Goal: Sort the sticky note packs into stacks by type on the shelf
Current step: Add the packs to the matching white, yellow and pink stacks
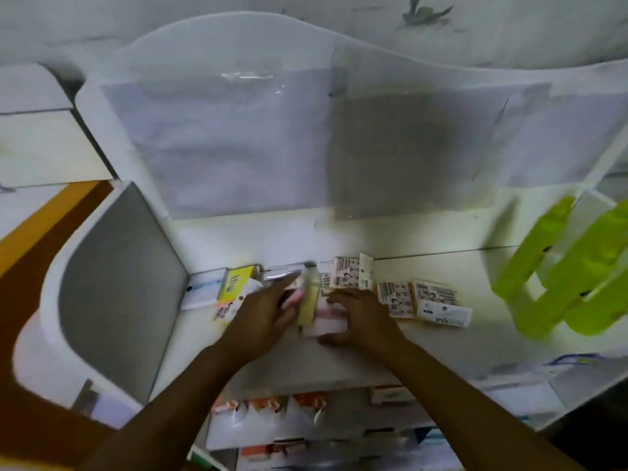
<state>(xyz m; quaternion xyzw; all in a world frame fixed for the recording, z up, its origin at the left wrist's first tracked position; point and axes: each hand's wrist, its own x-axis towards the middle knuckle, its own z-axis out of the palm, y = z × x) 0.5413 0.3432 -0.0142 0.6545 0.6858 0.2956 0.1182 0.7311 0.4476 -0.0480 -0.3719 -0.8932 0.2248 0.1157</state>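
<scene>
Several sticky note packs lie along the white shelf (pixel 441 348). A yellow pack (pixel 237 282) stands at the left. My left hand (pixel 261 317) holds a pale yellow pack (pixel 310 302) on edge in the middle. My right hand (pixel 363 316) rests on a pink-and-white pack (pixel 324 326) lying flat beside it. Behind them stand packs with barcode labels (pixel 346 271). Two more barcode packs (pixel 416 297) and a white pack printed "STICK" (pixel 447 316) lie to the right. The picture is blurred by motion.
A white side panel (pixel 115 287) closes the shelf on the left. Bright green plastic items (pixel 574 273) hang at the right. A lower shelf (pixel 299 419) holds orange and white boxes. A white back wall (pixel 272 137) stands behind.
</scene>
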